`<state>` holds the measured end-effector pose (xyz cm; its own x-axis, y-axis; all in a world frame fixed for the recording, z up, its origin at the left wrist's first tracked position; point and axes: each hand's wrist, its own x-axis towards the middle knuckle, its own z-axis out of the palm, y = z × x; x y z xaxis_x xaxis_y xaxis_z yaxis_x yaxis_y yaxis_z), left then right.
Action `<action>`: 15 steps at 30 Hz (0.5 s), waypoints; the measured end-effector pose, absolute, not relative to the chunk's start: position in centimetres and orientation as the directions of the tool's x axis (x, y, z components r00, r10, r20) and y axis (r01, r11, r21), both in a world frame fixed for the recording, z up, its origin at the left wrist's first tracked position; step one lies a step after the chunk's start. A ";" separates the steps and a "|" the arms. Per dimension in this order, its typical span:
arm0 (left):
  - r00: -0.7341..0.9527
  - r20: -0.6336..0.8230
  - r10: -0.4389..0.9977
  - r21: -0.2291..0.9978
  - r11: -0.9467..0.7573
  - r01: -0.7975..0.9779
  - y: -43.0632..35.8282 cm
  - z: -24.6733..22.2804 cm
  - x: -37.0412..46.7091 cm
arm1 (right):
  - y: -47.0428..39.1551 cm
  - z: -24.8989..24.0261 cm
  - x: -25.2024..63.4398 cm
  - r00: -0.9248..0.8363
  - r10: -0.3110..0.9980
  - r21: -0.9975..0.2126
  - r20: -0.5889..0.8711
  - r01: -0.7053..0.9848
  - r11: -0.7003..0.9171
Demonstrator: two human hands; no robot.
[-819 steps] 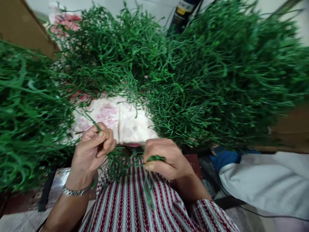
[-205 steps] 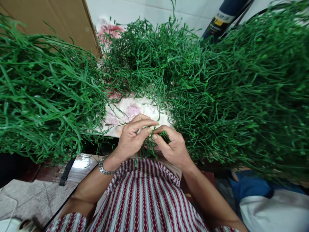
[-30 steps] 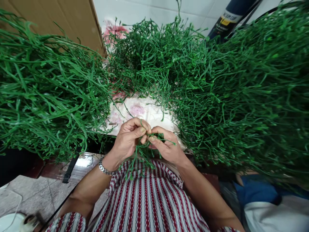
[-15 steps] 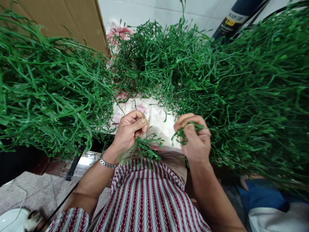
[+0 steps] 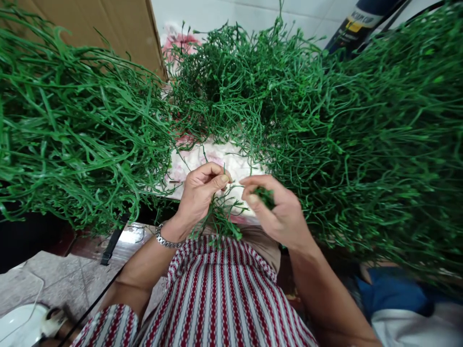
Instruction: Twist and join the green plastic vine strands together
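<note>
My left hand (image 5: 202, 193), with a metal watch (image 5: 167, 237) at the wrist, pinches a thin green stem between thumb and forefinger. A branching green plastic sprig (image 5: 222, 214) hangs below its fingers, over my lap. Just to the right, my right hand (image 5: 277, 207) curls around small green pieces (image 5: 265, 196); its thumb and forefinger reach toward the left fingertips without touching them. Both hands are above the near part of a table with a pink and white floral cover (image 5: 231, 161).
Large heaps of green plastic stems lie on the left (image 5: 75, 130), at the back (image 5: 235, 82) and on the right (image 5: 390, 140). A cardboard box (image 5: 108, 29) stands behind at left, a dark cylinder (image 5: 356, 26) at back right. A white round object (image 5: 21, 323) is at lower left.
My right hand has moved left toward my left hand, its thumb and forefinger now reaching out. My left hand has shifted slightly right with the sprig.
</note>
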<state>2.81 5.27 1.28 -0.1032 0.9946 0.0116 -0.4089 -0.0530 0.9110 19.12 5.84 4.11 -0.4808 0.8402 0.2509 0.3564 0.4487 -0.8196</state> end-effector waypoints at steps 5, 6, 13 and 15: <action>-0.166 0.175 0.971 0.951 -0.210 -0.227 5.2 0.7 2.9 | 5.7 2.9 17.6 -0.657 0.739 -0.584 0.145 0.547 0.600; -0.171 0.184 0.968 0.955 -0.217 -0.201 5.1 0.7 2.8 | 5.7 2.6 17.5 -0.659 0.742 -0.542 0.124 0.581 0.607; 0.048 0.058 0.997 0.998 -0.058 -0.005 3.8 1.1 0.9 | 5.9 2.0 18.3 -0.633 0.734 -0.522 0.248 0.550 0.651; 0.125 0.085 0.989 0.985 -0.102 0.137 3.5 1.1 0.6 | 6.0 2.1 18.4 -0.636 0.718 -0.517 0.283 0.529 0.673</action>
